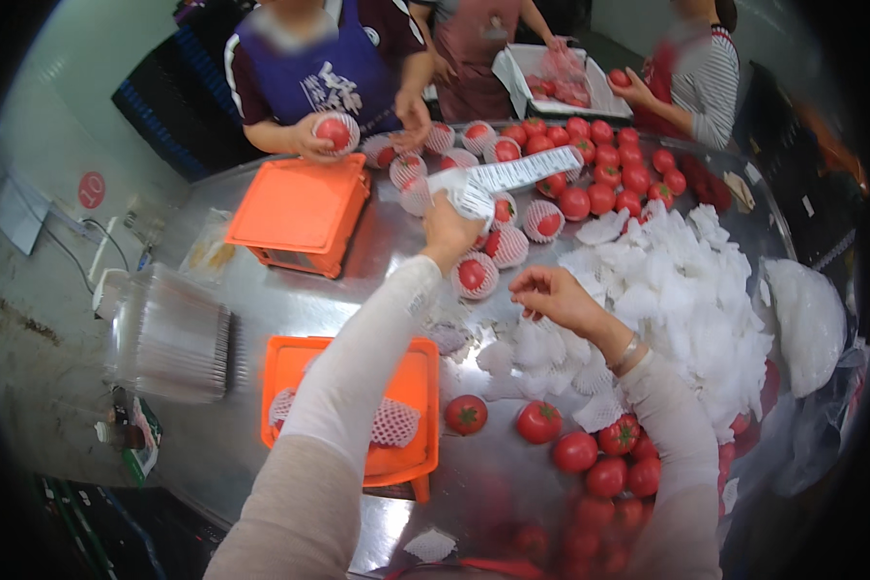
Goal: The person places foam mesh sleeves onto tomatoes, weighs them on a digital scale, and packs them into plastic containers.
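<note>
My left hand (451, 226) reaches far forward over the steel table and grips a roll of printed labels (473, 200). A loose strip of labels (525, 171) trails from the roll to the right, lying over tomatoes. My right hand (560, 299) hovers with bent, parted fingers and nothing visible in it, beside a heap of white foam net sleeves (674, 290). Just ahead of it sits a tomato in a foam net (473, 275). Under my left forearm, an orange scale (424, 391) carries netted tomatoes (395, 422), partly hidden by the sleeve.
Bare tomatoes (609, 475) lie near my right forearm, and more (609, 174) at the far right. A second orange scale (290, 199) stands far left, near stacked clear plastic trays (170, 333). Across the table, a co-worker's hand (315, 136) holds a netted tomato; two other people stand beyond.
</note>
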`<state>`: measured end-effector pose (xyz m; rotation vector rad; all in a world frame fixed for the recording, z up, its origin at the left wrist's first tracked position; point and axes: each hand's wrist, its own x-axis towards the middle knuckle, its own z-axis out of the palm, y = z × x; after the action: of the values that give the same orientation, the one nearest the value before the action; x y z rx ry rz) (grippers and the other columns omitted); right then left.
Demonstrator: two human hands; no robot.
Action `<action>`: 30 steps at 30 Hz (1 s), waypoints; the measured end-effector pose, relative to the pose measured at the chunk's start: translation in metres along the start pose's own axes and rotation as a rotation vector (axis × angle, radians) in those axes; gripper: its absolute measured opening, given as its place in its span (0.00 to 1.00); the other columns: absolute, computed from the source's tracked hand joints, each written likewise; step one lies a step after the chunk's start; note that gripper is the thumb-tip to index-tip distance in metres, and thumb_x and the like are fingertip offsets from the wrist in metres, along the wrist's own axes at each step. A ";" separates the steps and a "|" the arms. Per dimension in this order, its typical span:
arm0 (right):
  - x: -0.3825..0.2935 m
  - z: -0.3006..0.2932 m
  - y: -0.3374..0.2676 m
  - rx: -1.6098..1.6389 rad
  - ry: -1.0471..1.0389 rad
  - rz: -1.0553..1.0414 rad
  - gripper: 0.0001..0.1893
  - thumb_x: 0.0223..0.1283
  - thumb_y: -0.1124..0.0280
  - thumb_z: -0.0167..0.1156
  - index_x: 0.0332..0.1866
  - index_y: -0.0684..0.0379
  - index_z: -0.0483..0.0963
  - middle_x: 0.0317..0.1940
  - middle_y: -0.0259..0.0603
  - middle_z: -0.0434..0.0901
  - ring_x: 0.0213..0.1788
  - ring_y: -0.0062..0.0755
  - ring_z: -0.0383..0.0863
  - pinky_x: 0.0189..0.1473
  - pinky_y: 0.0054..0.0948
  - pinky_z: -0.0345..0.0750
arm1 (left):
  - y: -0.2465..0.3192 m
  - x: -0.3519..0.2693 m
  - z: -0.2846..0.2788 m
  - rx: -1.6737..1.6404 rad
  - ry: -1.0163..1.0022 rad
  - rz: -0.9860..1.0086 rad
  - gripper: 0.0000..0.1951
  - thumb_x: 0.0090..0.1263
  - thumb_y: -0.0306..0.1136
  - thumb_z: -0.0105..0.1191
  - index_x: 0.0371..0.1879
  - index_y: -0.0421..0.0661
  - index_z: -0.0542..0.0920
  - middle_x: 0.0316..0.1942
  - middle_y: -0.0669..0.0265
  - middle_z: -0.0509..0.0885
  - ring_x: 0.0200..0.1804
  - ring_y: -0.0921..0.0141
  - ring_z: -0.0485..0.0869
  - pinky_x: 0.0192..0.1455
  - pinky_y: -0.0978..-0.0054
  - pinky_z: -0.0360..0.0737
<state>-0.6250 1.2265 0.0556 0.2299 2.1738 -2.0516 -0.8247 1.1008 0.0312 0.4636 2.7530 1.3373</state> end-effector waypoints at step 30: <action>-0.201 0.117 -0.020 -0.022 -0.284 0.262 0.15 0.64 0.68 0.62 0.54 0.60 0.74 0.41 0.36 0.83 0.38 0.25 0.84 0.38 0.24 0.81 | -0.173 -0.472 -0.274 -0.641 0.080 -0.515 0.27 0.63 0.24 0.60 0.61 0.40 0.66 0.34 0.60 0.82 0.34 0.68 0.84 0.37 0.70 0.83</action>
<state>-0.4329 1.1060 0.1102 0.1952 1.8863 -1.7955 -0.4635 0.6566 0.0264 -0.3157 2.0734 1.9417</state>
